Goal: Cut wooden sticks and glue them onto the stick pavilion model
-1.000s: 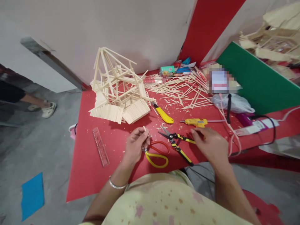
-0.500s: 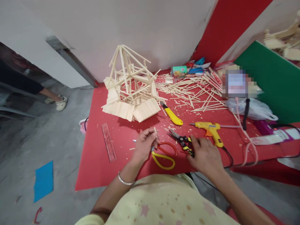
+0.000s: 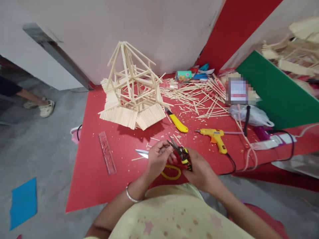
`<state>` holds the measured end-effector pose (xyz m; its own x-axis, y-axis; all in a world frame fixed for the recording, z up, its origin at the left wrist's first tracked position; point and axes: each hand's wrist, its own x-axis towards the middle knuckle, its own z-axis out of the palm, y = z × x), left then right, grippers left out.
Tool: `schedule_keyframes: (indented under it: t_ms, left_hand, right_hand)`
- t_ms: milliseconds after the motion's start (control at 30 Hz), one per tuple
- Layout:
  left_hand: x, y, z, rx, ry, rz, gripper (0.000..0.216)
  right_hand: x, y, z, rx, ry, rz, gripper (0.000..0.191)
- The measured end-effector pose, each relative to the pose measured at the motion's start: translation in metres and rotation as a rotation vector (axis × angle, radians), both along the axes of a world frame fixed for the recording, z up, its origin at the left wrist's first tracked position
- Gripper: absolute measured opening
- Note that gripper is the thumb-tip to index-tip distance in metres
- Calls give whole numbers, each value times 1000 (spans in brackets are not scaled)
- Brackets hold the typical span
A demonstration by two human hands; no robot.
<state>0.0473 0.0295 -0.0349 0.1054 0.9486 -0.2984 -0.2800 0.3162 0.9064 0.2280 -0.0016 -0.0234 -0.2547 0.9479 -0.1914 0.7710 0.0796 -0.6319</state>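
Right hand (image 3: 199,171) grips yellow-black snips (image 3: 181,153); left hand (image 3: 157,158) pinched shut at their blades; label (image 3: 238,90) blurred, unreadable

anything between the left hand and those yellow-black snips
Nothing visible does. The right hand holds the snips, blade tips right at the fingertips of the left hand. The red-and-yellow scissors lie on the red table under both hands, not between them.
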Motion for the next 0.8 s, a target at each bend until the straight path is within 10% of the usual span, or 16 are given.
schedule_keyframes:
  t_ms: [800]
  left_hand:
    - [-1,-10,-11,-83,-53,-67,18]
  right_hand:
    - [-7,-7,-2,-254,18,-63,45]
